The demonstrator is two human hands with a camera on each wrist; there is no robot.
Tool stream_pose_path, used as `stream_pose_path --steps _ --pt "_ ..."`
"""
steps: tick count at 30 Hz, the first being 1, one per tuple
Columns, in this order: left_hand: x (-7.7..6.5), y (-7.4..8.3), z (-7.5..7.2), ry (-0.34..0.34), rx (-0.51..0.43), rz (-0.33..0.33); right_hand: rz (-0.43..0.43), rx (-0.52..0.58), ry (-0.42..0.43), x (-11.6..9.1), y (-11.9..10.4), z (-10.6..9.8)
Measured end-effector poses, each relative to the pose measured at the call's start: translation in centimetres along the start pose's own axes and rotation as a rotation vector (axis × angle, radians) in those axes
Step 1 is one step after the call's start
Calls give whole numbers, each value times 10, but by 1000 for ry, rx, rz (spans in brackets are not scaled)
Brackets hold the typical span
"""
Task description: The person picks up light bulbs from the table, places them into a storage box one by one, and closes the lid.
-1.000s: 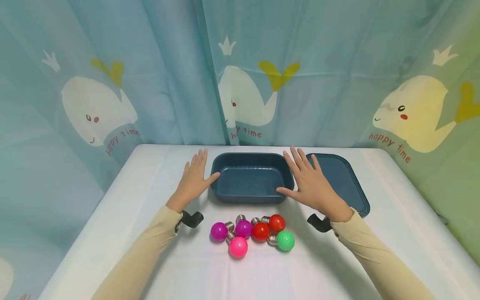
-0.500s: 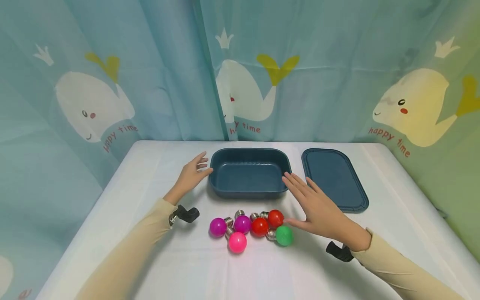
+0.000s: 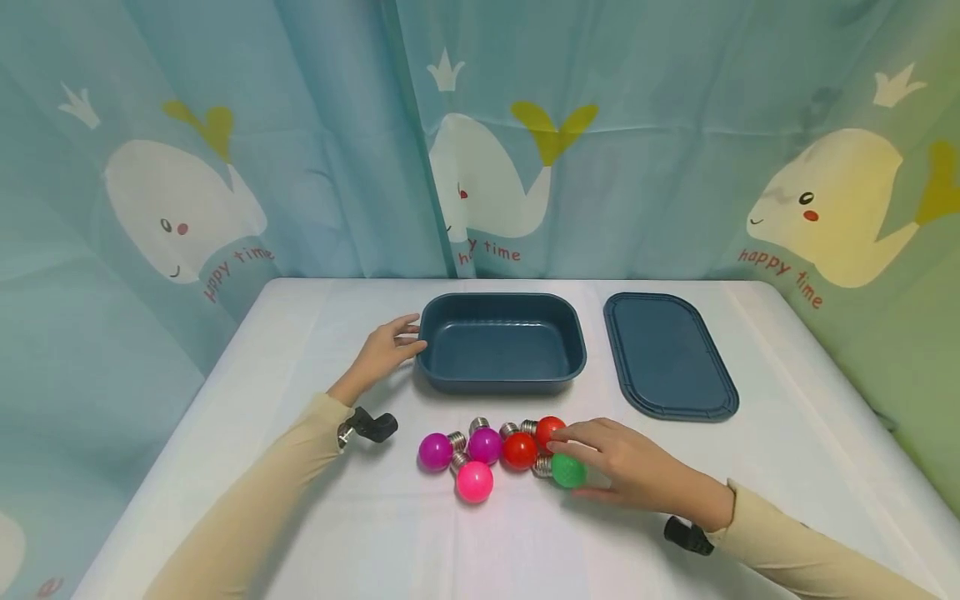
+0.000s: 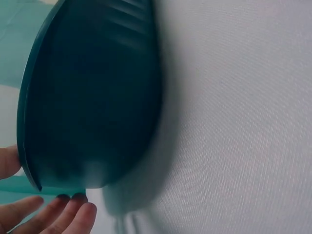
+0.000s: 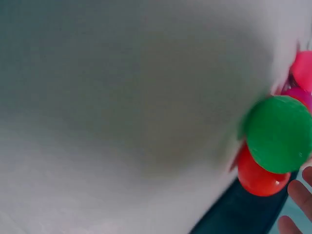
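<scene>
The left hand [image 3: 378, 354] is at the left end of a dark blue rectangular box [image 3: 498, 387]; its thumb is at the rim, its other fingers beside the outer wall. In the left wrist view, fingertips [image 4: 73, 214] lie close against the box wall [image 4: 92, 97]; firm contact cannot be told. The right hand [image 3: 626, 467] reaches over a green light bulb [image 3: 568, 471], thumb in front, fingers beyond it and across a red bulb [image 3: 550, 428]. In the right wrist view, the fingers [image 5: 300, 195] look apart from the green bulb [image 5: 278, 134].
Left of the green bulb lie another red bulb [image 3: 519, 451], two purple bulbs including one at far left [image 3: 435, 452], and a pink bulb [image 3: 475, 482], all with silver screw bases. A dark blue lid [image 3: 671, 358] lies right of the box. A whale-print curtain [image 3: 337, 150] hangs behind the white table.
The right hand has come down from beside the box's right end to the green bulb. The left hand has lowered to the box's left rim, its fingers bending inward.
</scene>
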State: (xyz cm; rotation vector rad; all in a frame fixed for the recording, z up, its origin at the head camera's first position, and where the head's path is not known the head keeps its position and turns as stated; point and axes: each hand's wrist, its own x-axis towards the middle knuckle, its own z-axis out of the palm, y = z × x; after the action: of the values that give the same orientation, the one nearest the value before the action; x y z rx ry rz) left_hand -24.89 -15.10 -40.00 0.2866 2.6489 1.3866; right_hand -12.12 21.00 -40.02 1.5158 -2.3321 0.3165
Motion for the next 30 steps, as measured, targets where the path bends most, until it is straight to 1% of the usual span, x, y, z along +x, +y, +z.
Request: stream_pose_path --steps 4,8,12,15,17,23,30 --pt "2 -2 2 -33 -105 -43 -13 -14 -35 -3 -1 3" --pt "2 -3 3 -60 -216 -90 10 -8 -92 -4 -1 4" --pt "1 -5 2 -83 -294 -113 30 -10 -139 -5 -1 4" --pt "1 -6 1 -100 -336 -124 40 -12 -149 -7 0 6" --pt "1 -6 1 -111 -365 -135 47 -15 -142 -8 0 7" --pt "-1 -5 1 -119 -394 -154 64 -3 -110 -11 1 8" --pt "0 -5 1 -117 -400 -156 80 11 -114 -10 2 10"
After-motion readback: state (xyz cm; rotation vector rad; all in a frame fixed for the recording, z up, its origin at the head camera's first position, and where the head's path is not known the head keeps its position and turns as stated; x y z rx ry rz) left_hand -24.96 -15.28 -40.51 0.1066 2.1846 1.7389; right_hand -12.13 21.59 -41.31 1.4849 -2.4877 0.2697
